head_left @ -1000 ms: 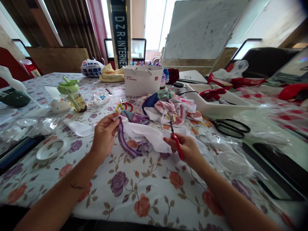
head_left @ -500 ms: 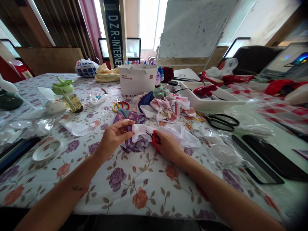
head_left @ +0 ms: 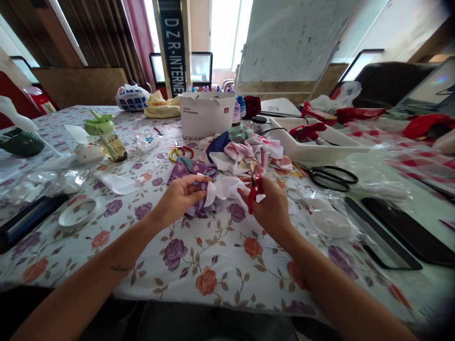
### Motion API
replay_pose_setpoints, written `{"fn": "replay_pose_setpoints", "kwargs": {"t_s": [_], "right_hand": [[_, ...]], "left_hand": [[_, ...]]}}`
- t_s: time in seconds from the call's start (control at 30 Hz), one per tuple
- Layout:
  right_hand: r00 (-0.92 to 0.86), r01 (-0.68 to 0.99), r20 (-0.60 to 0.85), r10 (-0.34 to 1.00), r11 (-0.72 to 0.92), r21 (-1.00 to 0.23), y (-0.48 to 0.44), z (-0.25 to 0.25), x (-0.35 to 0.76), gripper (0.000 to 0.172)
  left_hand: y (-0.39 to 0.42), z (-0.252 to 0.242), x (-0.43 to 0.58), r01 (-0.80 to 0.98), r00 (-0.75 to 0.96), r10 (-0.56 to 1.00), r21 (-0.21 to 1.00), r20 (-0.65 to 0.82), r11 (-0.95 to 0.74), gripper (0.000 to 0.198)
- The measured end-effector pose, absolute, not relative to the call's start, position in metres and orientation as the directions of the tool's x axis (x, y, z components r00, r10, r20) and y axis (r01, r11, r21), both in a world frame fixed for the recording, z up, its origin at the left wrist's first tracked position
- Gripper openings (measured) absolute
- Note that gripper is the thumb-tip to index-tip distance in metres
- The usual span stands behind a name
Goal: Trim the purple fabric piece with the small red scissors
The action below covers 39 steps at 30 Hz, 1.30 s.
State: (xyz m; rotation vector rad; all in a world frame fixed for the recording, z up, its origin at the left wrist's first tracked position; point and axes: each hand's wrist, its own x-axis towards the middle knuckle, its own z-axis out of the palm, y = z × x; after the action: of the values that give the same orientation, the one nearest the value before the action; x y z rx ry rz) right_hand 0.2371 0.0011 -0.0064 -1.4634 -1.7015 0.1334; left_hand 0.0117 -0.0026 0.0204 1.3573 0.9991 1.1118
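Note:
My left hand [head_left: 177, 201] is closed in a pinch on a strip of purple printed fabric [head_left: 202, 208] at the middle of the table. White thin cloth [head_left: 226, 186] stretches from beside those fingers across to my right hand [head_left: 273, 208]. Red-handled scissors [head_left: 253, 192] sit in my right hand, turned up against the fingers. Thumb and fingertips of that hand are at the right end of the white cloth, seemingly pinching it. The scissors' blades are hard to make out. Behind my left hand lies a folded purple patterned cloth [head_left: 192, 169].
A heap of coloured fabric scraps [head_left: 245, 149] lies behind, before a white paper box [head_left: 208, 113]. Black scissors [head_left: 330, 178] and a white tray [head_left: 320, 149] are on the right. Left are a tape roll [head_left: 78, 213] and a green-lidded bottle [head_left: 106, 139]; red-and-yellow pliers [head_left: 181, 151] lie centrally.
The scissors, earlier pointing left at the white cloth, have turned upward in my right hand. That hand has moved right, with its fingers at the cloth, which now stretches between both hands.

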Motion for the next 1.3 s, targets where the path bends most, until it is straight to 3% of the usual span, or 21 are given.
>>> {"fn": "replay_pose_setpoints", "kwargs": {"t_s": [0.1,0.2,0.33,0.5,0.63,0.77,0.93,1.3], "right_hand": [[0.010,0.746,0.553,0.833,0.362,-0.559,-0.007,-0.008,0.231,0.019],[-0.095,0.520,0.398,0.913,0.386,-0.762,-0.010,-0.007,0.230,0.022],[-0.255,0.155,0.216,0.942,0.260,-0.953,-0.015,-0.007,0.224,0.032],[-0.339,0.018,0.101,0.935,0.114,-0.993,-0.014,-0.018,0.215,0.038],[-0.364,0.007,0.091,0.927,0.101,-0.995,-0.013,-0.025,0.214,0.035],[-0.383,0.003,0.087,0.920,0.096,-0.995,-0.014,-0.022,0.216,0.033],[-0.300,0.027,0.095,0.949,0.108,-0.994,-0.013,-0.011,0.221,0.034],[-0.230,0.245,0.251,0.940,0.306,-0.920,-0.015,-0.023,0.221,0.023]], "left_hand": [[-0.004,0.019,0.017,-0.070,0.169,0.980,0.993,0.105,-0.095,0.033],[-0.009,0.010,0.024,-0.075,0.139,0.985,0.993,0.104,-0.095,0.023],[-0.018,0.000,0.027,-0.035,0.160,0.983,0.996,0.086,-0.082,0.023],[-0.025,-0.004,0.028,-0.082,0.219,0.976,0.997,0.015,0.003,0.029],[-0.027,-0.010,0.030,-0.111,0.206,0.978,0.994,0.012,0.011,0.029],[-0.026,-0.013,0.031,-0.039,0.142,0.985,0.995,0.101,-0.097,0.031],[-0.026,-0.012,0.033,-0.027,0.128,0.983,0.991,0.133,-0.130,0.032],[-0.026,-0.014,0.032,-0.011,0.285,0.956,0.998,0.066,-0.065,0.023]]}}
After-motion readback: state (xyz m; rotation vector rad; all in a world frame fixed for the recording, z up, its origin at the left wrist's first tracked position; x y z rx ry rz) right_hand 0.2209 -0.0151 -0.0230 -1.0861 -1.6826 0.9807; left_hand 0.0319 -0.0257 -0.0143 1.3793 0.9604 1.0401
